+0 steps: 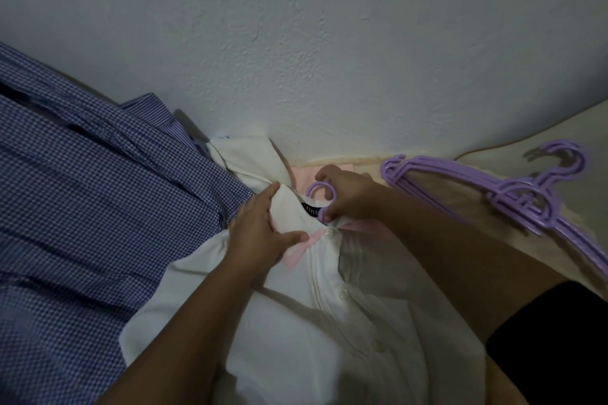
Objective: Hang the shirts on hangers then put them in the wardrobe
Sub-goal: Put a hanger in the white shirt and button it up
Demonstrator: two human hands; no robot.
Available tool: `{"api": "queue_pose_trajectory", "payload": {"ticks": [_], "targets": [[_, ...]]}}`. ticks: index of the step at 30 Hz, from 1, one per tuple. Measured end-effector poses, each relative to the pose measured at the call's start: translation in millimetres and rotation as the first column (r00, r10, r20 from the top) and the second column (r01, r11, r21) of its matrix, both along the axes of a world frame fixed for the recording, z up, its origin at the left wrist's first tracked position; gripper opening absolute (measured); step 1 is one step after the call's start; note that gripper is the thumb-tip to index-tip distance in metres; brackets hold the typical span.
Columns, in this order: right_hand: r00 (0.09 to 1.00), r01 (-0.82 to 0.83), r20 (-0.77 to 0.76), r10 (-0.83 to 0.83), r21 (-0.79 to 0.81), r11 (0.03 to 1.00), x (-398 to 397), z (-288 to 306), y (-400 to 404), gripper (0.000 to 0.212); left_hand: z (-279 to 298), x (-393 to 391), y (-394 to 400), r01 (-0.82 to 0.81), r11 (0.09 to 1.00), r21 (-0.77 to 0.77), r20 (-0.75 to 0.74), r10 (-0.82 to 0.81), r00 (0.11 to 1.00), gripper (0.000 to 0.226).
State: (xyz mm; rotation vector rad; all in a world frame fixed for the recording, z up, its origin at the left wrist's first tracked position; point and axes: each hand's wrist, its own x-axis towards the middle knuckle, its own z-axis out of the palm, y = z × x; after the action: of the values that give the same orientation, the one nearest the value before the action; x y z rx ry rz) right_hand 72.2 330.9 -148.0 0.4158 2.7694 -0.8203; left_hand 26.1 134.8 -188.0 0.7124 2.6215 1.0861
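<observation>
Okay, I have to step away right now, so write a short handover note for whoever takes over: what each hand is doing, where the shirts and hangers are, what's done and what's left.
Left hand: pinches the collar of the white shirt.
Right hand: grips the hook of a purple hanger poking out at that collar.
White shirt lies on the bed, buttons up; the hanger body is hidden inside it.
Blue checked shirt lies on the left, not on a hanger.
Spare purple hangers are stacked on the right.
Done: hanger mostly seated in the white shirt.
Left: settle the collar, hang the remaining shirts, move all to the wardrobe, which is out of view.
</observation>
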Motion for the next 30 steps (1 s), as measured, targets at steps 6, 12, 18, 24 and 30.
{"api": "queue_pose_trajectory", "payload": {"ticks": [6,12,18,24,30], "targets": [[0.967,0.023,-0.255,0.022,0.172,0.985,26,59,-7,0.063,50,16,-13,0.009,0.951,0.308,0.181,-0.068,0.981,0.082],[0.83,0.074,-0.557,-0.023,0.07,0.995,78,149,-20,0.055,140,38,-27,-0.021,0.909,0.416,0.122,-0.033,0.992,0.05],[0.708,0.063,-0.696,0.117,0.227,0.972,138,251,-55,0.06,240,71,-52,-0.033,0.743,0.669,0.242,-0.176,0.954,0.04],[0.642,0.076,-0.741,0.198,0.318,0.945,202,344,-89,0.059,330,112,-89,0.065,0.676,0.734,0.169,-0.275,0.946,0.038],[0.581,0.13,-0.771,0.26,0.403,0.906,248,404,-113,0.064,390,150,-109,0.27,0.907,0.324,-0.076,-0.26,0.963,0.032]]}}
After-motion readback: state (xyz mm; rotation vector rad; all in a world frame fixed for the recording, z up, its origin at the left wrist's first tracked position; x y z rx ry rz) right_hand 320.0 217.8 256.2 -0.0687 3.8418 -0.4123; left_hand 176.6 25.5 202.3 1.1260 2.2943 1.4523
